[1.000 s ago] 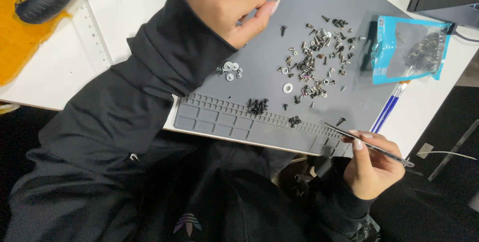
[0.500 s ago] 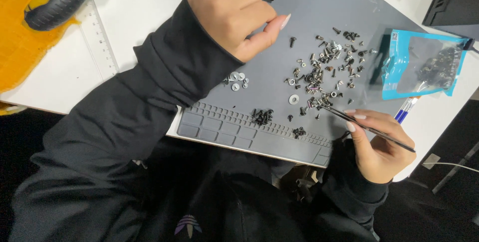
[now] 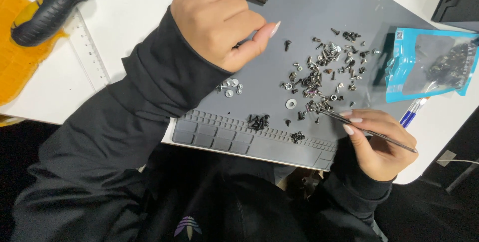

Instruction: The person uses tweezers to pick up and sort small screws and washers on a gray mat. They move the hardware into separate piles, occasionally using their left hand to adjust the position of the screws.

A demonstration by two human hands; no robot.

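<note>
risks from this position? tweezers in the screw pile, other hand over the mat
1. The left hand and its sleeve hang low over the small washers; a sweep could likely scatter them off the grey mat.
2. The tweezers in the right hand reach into a dense screw pile; they may nudge neighbours or grab two.
3. The sorted black screws sit close to the mat's near edge and could roll off.
</note>
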